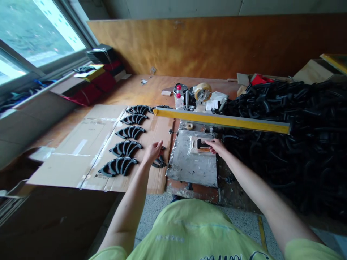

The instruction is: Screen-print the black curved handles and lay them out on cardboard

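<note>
1. Head view: I see the right hand (216, 146) with its grip apparently closed on one end of a black piece (200, 143), which lies over a film-covered patch (194, 148) on the metal plate (187, 162).
2. The left hand (154, 151) is over the cardboard (67, 159), fingers curled, beside some dark curved parts (159, 162). I can't tell whether that grip holds anything.
3. My first worry is the right grip: it takes the piece near one end, so the piece could twist or slip if moved off-centre.
4. The film looks glossy and wrinkled; I judge that a loose edge could snag the piece or fingertips.
5. The left forearm runs close to the rows of curved pieces (128, 148). A low sweep could knock them out of line.
6. The long yellow bar (222, 120) crosses beyond both hands; a far reach might bump it. The heaped black parts (284, 159) could slide towards the plate if nudged.
7. The bottle (178, 96) and tape roll (203, 92) crowd the counter (151, 86) behind, where a careless reach could tip the bottle.
8. Writing: I make out a small "e"-like mark on the plate. The shirt (189, 227) has lettering I can't read reliably, and the cardboard carries faint marks. I can read no brand.
</note>
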The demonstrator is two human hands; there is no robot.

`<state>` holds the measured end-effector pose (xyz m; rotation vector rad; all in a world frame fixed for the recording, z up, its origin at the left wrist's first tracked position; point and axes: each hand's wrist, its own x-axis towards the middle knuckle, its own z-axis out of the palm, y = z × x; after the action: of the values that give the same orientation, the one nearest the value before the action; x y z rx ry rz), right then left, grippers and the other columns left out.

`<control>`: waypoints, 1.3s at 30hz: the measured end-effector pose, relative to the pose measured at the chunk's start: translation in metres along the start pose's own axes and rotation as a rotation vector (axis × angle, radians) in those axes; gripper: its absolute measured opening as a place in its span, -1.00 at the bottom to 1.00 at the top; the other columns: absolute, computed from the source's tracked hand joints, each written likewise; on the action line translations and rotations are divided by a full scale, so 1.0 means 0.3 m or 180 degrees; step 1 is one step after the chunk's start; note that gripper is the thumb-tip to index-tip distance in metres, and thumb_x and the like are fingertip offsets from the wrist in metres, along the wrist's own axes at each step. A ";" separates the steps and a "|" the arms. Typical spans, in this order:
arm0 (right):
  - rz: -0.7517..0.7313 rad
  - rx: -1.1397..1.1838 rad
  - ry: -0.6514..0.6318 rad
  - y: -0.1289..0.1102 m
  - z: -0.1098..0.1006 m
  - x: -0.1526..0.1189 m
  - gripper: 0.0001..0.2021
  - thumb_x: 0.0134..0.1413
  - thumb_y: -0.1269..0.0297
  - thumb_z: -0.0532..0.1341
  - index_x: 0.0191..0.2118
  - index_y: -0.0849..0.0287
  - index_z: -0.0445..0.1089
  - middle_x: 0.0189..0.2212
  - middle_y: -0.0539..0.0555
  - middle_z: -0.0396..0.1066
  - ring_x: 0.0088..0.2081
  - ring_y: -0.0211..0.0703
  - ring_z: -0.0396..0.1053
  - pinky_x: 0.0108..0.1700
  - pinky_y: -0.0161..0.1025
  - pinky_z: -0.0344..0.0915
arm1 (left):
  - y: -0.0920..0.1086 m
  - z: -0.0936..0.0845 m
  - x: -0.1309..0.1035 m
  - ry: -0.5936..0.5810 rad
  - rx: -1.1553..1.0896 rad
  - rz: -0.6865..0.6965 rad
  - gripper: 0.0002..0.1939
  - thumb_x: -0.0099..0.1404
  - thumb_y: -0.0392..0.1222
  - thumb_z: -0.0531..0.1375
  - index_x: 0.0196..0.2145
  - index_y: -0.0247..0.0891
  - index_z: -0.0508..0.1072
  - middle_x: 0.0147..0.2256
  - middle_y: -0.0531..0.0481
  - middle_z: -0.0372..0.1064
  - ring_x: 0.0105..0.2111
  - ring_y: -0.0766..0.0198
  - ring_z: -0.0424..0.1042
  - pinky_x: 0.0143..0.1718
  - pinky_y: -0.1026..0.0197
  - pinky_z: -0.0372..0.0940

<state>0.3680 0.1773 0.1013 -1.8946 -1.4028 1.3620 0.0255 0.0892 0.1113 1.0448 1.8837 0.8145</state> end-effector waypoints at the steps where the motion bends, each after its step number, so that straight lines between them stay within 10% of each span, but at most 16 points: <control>1: -0.0007 -0.0346 0.0038 -0.007 0.022 0.007 -0.53 0.00 -0.16 0.25 -0.23 0.20 0.32 -0.59 0.04 0.40 -0.64 -0.26 0.32 -0.63 -0.35 0.24 | 0.058 0.008 -0.004 -0.0001 -0.0083 0.0192 -0.50 0.21 0.26 0.06 -0.47 -0.26 0.41 -0.67 0.00 0.36 -0.74 0.36 0.22 -0.67 0.34 0.06; 7: -0.1065 -0.2395 0.0370 -0.022 0.007 -0.017 -0.40 0.10 -0.23 0.10 0.03 0.18 0.34 -0.21 0.26 0.50 -0.16 0.08 0.46 -0.20 -0.13 0.34 | 0.327 0.013 -0.071 0.0065 -0.0890 0.1065 -0.53 0.22 0.25 0.11 -0.32 -0.27 0.44 -0.62 0.05 0.37 -0.70 0.41 0.24 -0.63 0.38 0.11; 12: -0.2839 -0.2783 0.0278 -0.005 0.092 -0.037 -0.49 0.21 0.06 0.12 0.24 0.08 0.20 0.24 0.20 0.17 0.25 0.06 0.11 0.21 0.03 0.07 | 0.489 0.031 -0.116 0.0117 -0.1762 0.1540 -0.60 0.30 0.16 0.05 -0.37 -0.25 0.38 -0.61 0.08 0.33 -0.67 0.43 0.23 -0.60 0.39 0.13; 17: -0.2944 -0.2856 -0.0146 0.048 0.185 -0.026 -0.42 0.20 0.12 0.16 0.29 0.17 0.12 0.32 0.20 0.01 0.32 0.03 -0.03 0.31 0.08 -0.11 | 0.525 0.051 -0.127 0.0075 -0.1734 0.1515 -0.64 0.32 0.06 0.03 -0.42 -0.28 0.40 -0.61 0.05 0.33 -0.63 0.40 0.27 -0.56 0.38 0.18; 22: -0.3008 -0.2480 -0.0073 0.045 0.136 -0.033 -0.49 0.12 0.20 0.25 0.18 0.21 0.29 0.21 0.20 0.22 0.26 -0.02 0.14 0.27 0.03 0.06 | 0.483 0.050 -0.145 -0.0081 -0.1768 0.1547 -0.58 0.31 0.13 0.05 -0.28 -0.30 0.47 -0.50 0.00 0.42 -0.53 0.35 0.37 -0.52 0.35 0.24; 26: -0.2351 -0.1912 0.1000 0.062 -0.077 -0.017 -0.76 0.20 0.31 0.10 -0.31 0.25 0.51 -0.25 0.12 0.56 -0.19 -0.25 0.47 -0.07 -0.29 0.39 | 0.376 0.040 -0.204 -0.0124 -0.1740 0.1332 -0.45 0.26 0.24 0.07 -0.12 -0.30 0.50 -0.26 -0.06 0.49 -0.35 0.27 0.45 -0.37 0.30 0.31; 30: -0.1987 -0.1725 0.1559 0.017 -0.246 0.034 -0.76 0.17 0.40 0.12 -0.12 0.27 0.49 -0.26 0.19 0.54 -0.25 -0.05 0.50 -0.16 -0.11 0.44 | 0.180 0.075 -0.245 -0.0628 -0.1366 0.0476 -0.36 0.19 0.27 0.14 0.01 -0.28 0.47 -0.34 -0.01 0.48 -0.46 0.30 0.39 -0.47 0.32 0.24; 35: -0.3009 -0.2079 0.1272 -0.213 -0.098 0.094 -0.38 -0.02 0.33 0.32 0.19 0.24 0.23 0.15 0.28 0.24 0.14 0.12 0.22 0.14 0.00 0.22 | -0.033 0.187 -0.200 -0.0559 -0.1220 0.0183 -0.17 0.13 0.14 0.25 0.28 -0.21 0.15 -0.42 0.04 0.42 -0.47 0.30 0.37 -0.46 0.31 0.25; 39: -0.2767 -0.2888 0.0548 -0.298 0.057 0.094 -0.75 0.06 0.43 0.24 -0.10 0.27 0.40 -0.18 0.23 0.42 -0.08 0.06 0.32 -0.02 -0.08 0.25 | -0.097 0.229 -0.163 -0.0505 -0.1084 0.0140 -0.24 0.18 0.13 0.21 0.26 -0.22 0.19 -0.40 0.03 0.42 -0.45 0.30 0.38 -0.41 0.29 0.28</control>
<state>0.3101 0.2351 0.1503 -1.3780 -2.5540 0.1211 0.0912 0.0431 0.0724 0.9101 1.5281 1.0059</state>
